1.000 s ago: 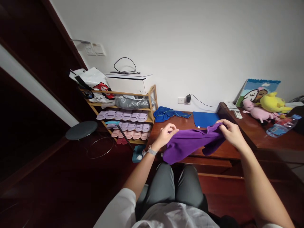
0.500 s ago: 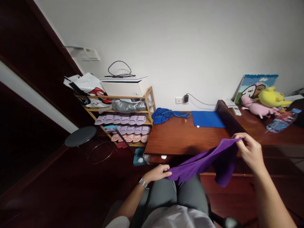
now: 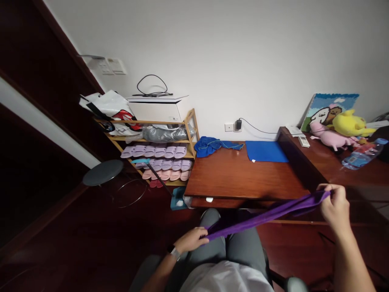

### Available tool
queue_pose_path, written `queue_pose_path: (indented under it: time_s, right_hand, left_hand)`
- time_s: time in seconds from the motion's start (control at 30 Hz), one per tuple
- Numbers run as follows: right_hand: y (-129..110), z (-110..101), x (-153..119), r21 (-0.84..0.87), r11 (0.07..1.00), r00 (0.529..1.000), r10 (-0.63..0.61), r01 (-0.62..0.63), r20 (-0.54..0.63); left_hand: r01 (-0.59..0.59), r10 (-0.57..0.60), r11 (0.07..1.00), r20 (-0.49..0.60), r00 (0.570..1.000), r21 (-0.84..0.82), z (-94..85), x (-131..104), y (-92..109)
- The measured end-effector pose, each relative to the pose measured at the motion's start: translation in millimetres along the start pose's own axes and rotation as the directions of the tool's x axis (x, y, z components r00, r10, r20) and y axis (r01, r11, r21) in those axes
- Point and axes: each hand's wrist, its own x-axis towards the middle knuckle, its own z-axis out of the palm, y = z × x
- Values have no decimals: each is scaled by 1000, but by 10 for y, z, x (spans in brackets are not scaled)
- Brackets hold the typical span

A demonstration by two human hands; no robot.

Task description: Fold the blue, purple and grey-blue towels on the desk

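Note:
A purple cloth [image 3: 261, 218] is stretched in a narrow slanting band between my two hands, over my lap and the desk's front edge. My left hand [image 3: 192, 239] is closed on its lower left end, above my thigh. At the upper right end, my right hand [image 3: 334, 206] grips the cloth beside the desk's raised section. Behind it on the wooden desk [image 3: 243, 174] lie a folded blue cloth [image 3: 267, 151] with a small white tag and a crumpled blue cloth [image 3: 209, 147].
Left of the desk stands a shoe rack [image 3: 192, 134] with rows of slippers [image 3: 161, 151], a white box [image 3: 154, 110] and a bag. A round stool [image 3: 103, 172] is further left. On the right section are plush toys [image 3: 349, 123], a plastic bottle [image 3: 363, 155] and a remote [image 3: 303, 141].
My hands have moved further apart, the right one to the right and slightly down, the left one left and down. The purple cloth has gone from a draped shape to a taut band.

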Motion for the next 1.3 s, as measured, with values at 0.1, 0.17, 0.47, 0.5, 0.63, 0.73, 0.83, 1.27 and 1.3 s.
queue_pose_path:
  time_s: [0.1, 0.17, 0.47, 0.5, 0.63, 0.73, 0.83, 1.27, 1.3]
  right_hand:
    - [97, -64, -33, 33, 996, 996, 82, -83, 33]
    - [103, -126, -11, 95, 992, 996, 85, -86, 17]
    - [-63, -141, 304, 148, 989, 998, -20, 11, 56]
    - [-35, -90, 377, 129, 991, 999, -25, 22, 22]
    - [191, 323, 756, 31, 999, 999, -39, 38, 16]
    - [464, 841, 1039, -58, 998, 993, 1, 6, 118]
    - [803, 1408, 1249, -118, 992, 972, 71, -46, 226]
    - [1883, 2887, 1841, -400, 892, 910, 328, -210, 254]
    - [1925, 2972, 1868, -407, 888, 909, 334, -215, 248]
  left_hand:
    - [74, -103, 990, -262, 959, -116, -150, -89, -83]
    - [121, -183, 978, -421, 889, -169, -383, -96, -59]
    - [120, 0, 990, -832, 554, 80, -1934, 97, 222]
    - [114, 30, 987, -822, 569, 115, -2126, 151, 225]
    - [77, 68, 982, -702, 708, 173, -2731, 587, 60]
    - [-3, 93, 988, -572, 815, 155, -2875, 1100, -221]
    - [23, 63, 987, -507, 860, 162, -2790, 1611, -514]
    - [334, -95, 885, -576, 812, 324, -2552, 3051, -1303]
    - [343, -102, 883, -581, 807, 320, -2536, 3117, -1356]
